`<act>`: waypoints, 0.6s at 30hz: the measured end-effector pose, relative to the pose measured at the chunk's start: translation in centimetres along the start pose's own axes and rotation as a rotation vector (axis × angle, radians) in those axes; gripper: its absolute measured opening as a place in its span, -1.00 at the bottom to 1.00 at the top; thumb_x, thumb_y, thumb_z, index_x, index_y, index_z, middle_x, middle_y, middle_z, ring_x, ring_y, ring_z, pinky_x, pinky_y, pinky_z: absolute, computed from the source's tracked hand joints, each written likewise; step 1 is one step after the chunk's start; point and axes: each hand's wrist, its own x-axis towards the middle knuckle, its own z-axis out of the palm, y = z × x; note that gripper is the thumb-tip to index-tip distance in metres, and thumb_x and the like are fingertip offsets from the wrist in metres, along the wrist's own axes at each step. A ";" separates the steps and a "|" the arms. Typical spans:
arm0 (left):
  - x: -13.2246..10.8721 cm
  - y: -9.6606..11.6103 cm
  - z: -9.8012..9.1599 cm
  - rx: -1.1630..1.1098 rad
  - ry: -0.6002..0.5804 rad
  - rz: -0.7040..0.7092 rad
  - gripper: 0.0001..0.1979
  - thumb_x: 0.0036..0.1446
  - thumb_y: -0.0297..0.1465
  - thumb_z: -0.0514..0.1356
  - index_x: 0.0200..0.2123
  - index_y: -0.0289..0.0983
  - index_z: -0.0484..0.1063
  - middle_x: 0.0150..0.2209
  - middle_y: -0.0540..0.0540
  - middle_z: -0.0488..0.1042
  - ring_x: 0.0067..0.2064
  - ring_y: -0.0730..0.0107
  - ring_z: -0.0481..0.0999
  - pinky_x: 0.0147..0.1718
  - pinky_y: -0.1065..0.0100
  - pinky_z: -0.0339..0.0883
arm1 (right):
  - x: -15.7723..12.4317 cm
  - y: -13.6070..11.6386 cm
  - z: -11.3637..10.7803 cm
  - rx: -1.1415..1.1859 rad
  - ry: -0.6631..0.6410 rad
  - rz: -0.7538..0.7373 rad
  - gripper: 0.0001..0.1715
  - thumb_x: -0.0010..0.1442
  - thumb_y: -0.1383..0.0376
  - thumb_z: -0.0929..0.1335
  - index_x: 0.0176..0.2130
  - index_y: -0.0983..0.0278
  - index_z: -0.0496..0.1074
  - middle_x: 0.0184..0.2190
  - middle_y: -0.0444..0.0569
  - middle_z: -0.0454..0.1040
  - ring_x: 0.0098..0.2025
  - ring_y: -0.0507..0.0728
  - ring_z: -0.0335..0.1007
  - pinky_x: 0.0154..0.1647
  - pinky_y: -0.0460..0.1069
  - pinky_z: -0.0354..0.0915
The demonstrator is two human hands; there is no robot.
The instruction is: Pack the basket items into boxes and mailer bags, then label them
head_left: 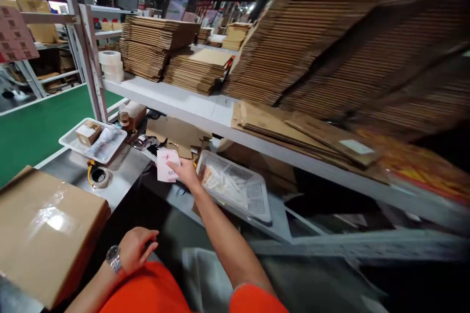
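My right hand [185, 172] reaches forward over the bench and pinches a pale pink paper slip [167, 166] with a red mark and a small barcode on it. To its right stands a white perforated basket [262, 198] holding white strips. My left hand [138, 249], with a metal watch at the wrist, hovers close to my body. Its fingers are apart and loosely bent, and nothing shows in them. Left of it sits a large taped cardboard box [40, 225].
A white tray [68, 138] with a small box and a wrapped item stands at the left, near a tape dispenser [97, 175]. Flat cardboard stacks [143, 49] and clear tape rolls [111, 64] fill the shelf [165, 95]. A metal post [91, 58] rises at the left.
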 end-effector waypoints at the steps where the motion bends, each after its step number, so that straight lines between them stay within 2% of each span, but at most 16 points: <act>1: -0.2 0.6 0.3 -0.061 -0.024 -0.013 -0.61 0.62 -0.18 0.15 0.23 -0.19 0.68 -0.02 -0.20 0.83 0.01 0.14 0.85 0.13 0.18 0.74 | -2.6 0.5 -1.7 -0.082 0.014 -0.061 -0.43 -0.10 -0.15 0.73 -0.49 0.20 0.61 -0.57 -0.14 0.56 -0.44 0.15 0.44 -0.36 0.05 0.47; 3: 0.0 1.9 0.7 -0.198 -0.059 -0.065 -0.59 0.60 -0.12 0.19 0.24 -0.19 0.70 0.02 -0.22 0.83 0.05 0.11 0.85 0.17 0.15 0.73 | -7.5 1.5 -5.2 -0.284 0.045 -0.254 -0.58 0.19 -0.09 0.61 -0.45 0.15 0.65 -0.48 -0.08 0.65 -0.34 0.19 0.52 -0.20 0.10 0.54; 5: 1.2 3.5 0.8 -0.354 -0.089 -0.152 -0.53 0.56 -0.04 0.25 0.25 -0.21 0.71 0.07 -0.25 0.82 0.10 0.06 0.84 0.20 0.11 0.71 | -11.9 2.1 -8.5 -0.461 0.071 -0.465 -0.72 0.37 0.08 0.48 -0.32 0.11 0.72 -0.31 0.00 0.75 -0.20 0.25 0.64 -0.02 0.17 0.58; 6: 2.0 4.3 0.8 -0.438 -0.104 -0.205 -0.49 0.53 0.00 0.28 0.25 -0.23 0.72 0.09 -0.27 0.81 0.12 0.03 0.83 0.22 0.09 0.70 | -13.8 2.3 -10.1 -0.533 0.080 -0.557 -0.75 0.41 0.17 0.44 -0.24 0.10 0.76 -0.23 0.03 0.78 -0.12 0.27 0.68 0.05 0.21 0.59; 9: 4.8 6.9 1.1 -0.691 -0.137 -0.340 -0.34 0.43 0.17 0.35 0.20 -0.27 0.75 0.09 -0.31 0.81 0.13 -0.03 0.81 0.22 0.06 0.67 | -18.8 2.8 -13.9 -0.693 0.133 -0.738 -0.63 0.44 0.34 0.37 -0.06 0.04 0.79 -0.05 0.02 0.81 0.05 0.29 0.72 0.19 0.29 0.60; 13: 8.0 10.2 3.0 -0.984 -0.152 -0.482 -0.19 0.16 0.33 0.48 0.03 -0.32 0.79 -0.06 -0.30 0.82 -0.04 0.04 0.80 0.03 0.13 0.68 | -23.1 3.5 -16.8 -0.787 0.193 -0.746 -0.64 0.49 0.35 0.41 -0.06 -0.03 0.80 0.00 -0.03 0.82 0.06 0.28 0.73 0.31 0.33 0.57; 16: 9.7 12.4 5.9 -1.085 -0.164 -0.584 -0.20 -0.09 0.31 0.62 -0.20 -0.35 0.75 -0.22 -0.24 0.78 -0.20 0.15 0.76 -0.13 0.23 0.65 | -24.4 4.2 -18.5 -0.789 0.190 -0.713 -0.71 0.48 0.31 0.45 -0.12 -0.03 0.79 -0.04 -0.03 0.82 0.02 0.27 0.73 0.33 0.33 0.57; 18: 10.7 13.8 8.2 -1.100 -0.132 -0.617 -0.21 -0.22 0.28 0.68 -0.30 -0.34 0.72 -0.29 -0.20 0.76 -0.27 0.19 0.72 -0.18 0.24 0.63 | -24.7 4.7 -20.0 -0.785 0.196 -0.712 -0.70 0.48 0.30 0.43 -0.13 -0.03 0.79 -0.05 -0.03 0.81 0.03 0.27 0.72 0.35 0.35 0.58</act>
